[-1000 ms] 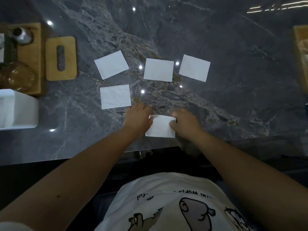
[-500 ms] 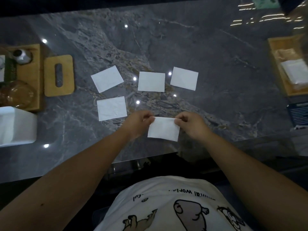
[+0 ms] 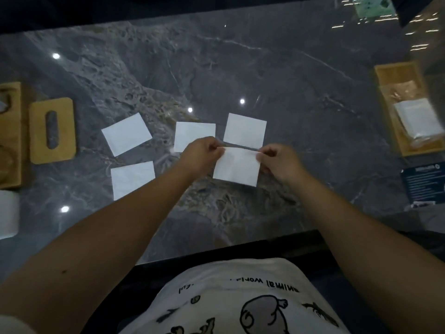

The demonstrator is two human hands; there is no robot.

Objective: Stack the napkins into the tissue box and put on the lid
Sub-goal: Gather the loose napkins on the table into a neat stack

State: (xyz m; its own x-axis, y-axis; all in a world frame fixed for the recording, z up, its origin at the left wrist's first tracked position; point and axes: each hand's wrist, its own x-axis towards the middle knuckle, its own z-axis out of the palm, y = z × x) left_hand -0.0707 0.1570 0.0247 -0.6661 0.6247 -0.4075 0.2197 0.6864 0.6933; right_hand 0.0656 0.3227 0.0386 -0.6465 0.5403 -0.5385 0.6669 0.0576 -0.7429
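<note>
Pinching the top corners of a square white paper napkin, the left hand and right hand hold it above the dark marble table. The open wooden tissue box sits far right of it. Risk: flimsy paper could fold or slip mid-carry.

Right of the right hand the marble counter lies bare up to the tissue box, while loose napkins and the lid crowd the space left of the left hand.
</note>
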